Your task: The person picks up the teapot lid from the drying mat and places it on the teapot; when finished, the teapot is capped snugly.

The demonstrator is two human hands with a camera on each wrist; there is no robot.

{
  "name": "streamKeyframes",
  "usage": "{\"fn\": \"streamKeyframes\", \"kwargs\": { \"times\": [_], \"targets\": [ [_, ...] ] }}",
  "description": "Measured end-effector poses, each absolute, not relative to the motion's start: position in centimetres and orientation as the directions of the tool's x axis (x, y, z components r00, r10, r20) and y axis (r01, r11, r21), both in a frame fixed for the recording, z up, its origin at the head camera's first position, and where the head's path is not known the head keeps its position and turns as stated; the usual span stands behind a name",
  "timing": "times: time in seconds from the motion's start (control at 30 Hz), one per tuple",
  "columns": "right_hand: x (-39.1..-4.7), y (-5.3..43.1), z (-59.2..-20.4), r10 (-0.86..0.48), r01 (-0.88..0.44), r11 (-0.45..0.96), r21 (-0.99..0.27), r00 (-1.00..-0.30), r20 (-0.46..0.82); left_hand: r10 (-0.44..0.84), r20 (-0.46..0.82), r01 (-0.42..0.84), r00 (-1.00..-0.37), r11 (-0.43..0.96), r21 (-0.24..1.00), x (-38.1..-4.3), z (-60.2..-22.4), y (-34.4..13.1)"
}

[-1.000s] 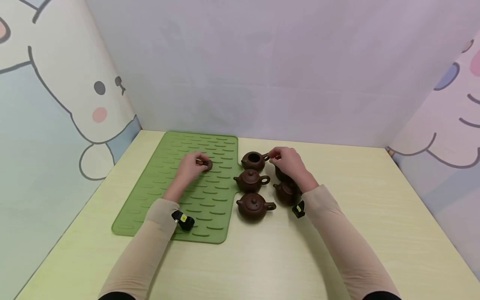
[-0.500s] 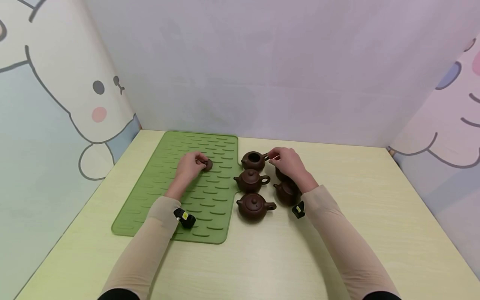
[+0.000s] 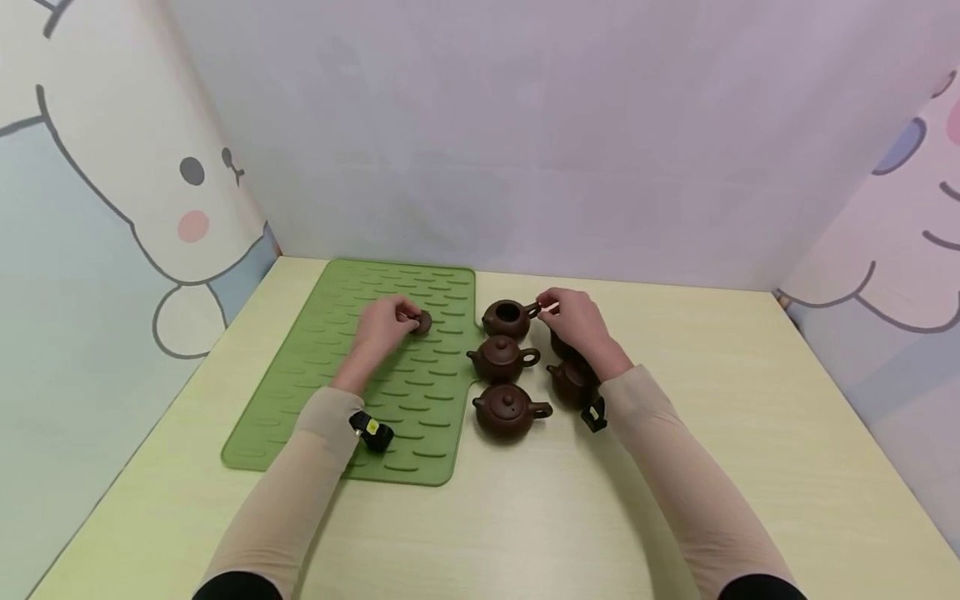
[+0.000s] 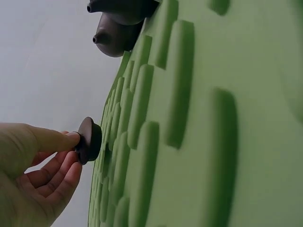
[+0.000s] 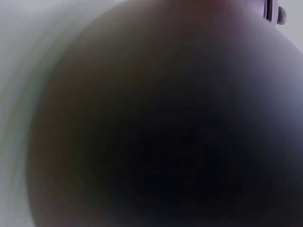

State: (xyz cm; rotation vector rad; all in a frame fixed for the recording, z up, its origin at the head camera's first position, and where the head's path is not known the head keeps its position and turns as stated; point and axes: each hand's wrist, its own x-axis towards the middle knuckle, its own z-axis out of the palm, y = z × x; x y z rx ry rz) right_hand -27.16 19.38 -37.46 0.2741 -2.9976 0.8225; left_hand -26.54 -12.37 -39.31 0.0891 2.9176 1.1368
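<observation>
My left hand pinches a small dark brown teapot lid by its knob over the green mat. In the left wrist view the lid stands on edge to the camera, its underside close to the mat's ridges. At the back of the teapot group is a lidless brown teapot, its round mouth showing. My right hand pinches this pot's handle with thumb and fingertips. A dark blurred round shape fills most of the right wrist view and hides the right fingers.
Two lidded teapots, a middle one and a front one, stand in line before the open pot. More teapots sit under my right wrist, partly hidden. The green mat covers the table's left side. A pale wall rises behind.
My left hand has moved slightly right and away from me with the lid. The right hand stays at the open teapot's handle.
</observation>
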Motion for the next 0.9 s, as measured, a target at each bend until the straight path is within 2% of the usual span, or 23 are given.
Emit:
{"fn": "streamKeyframes", "kwargs": {
  "times": [0.9],
  "targets": [
    [-26.9, 20.1, -37.7, -0.143, -0.147, 0.847, -0.510, -0.989, 0.046, 0.203, 0.094, 0.207, -0.975, 0.658, 0.724, -27.1, -35.5, -3.9]
  ]
}}
